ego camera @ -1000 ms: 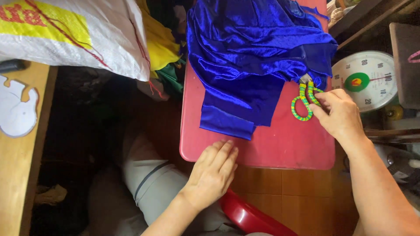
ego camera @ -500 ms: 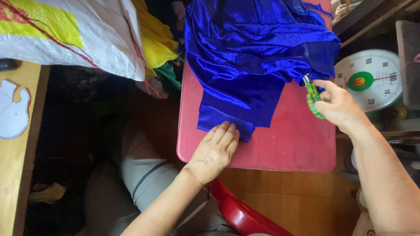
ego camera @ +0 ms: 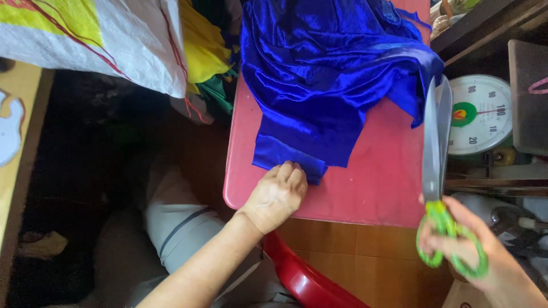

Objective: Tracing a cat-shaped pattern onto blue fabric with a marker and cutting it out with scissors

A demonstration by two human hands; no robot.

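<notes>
A: Status of hands?

B: My left hand (ego camera: 278, 194) lies flat, fingers pressing the blue satin cloth (ego camera: 325, 85) edge onto the red bench (ego camera: 382, 182). My right hand (ego camera: 485, 268) grips green-handled scissors (ego camera: 436, 171), blades nearly closed, pointing away, right of the cloth.

A: Nearer hand?

B: Left.

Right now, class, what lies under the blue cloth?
The blue cloth lies on a red table, with the left hand pressing its near edge. The tabletop beneath the cloth is covered, so anything there is hidden.
</notes>
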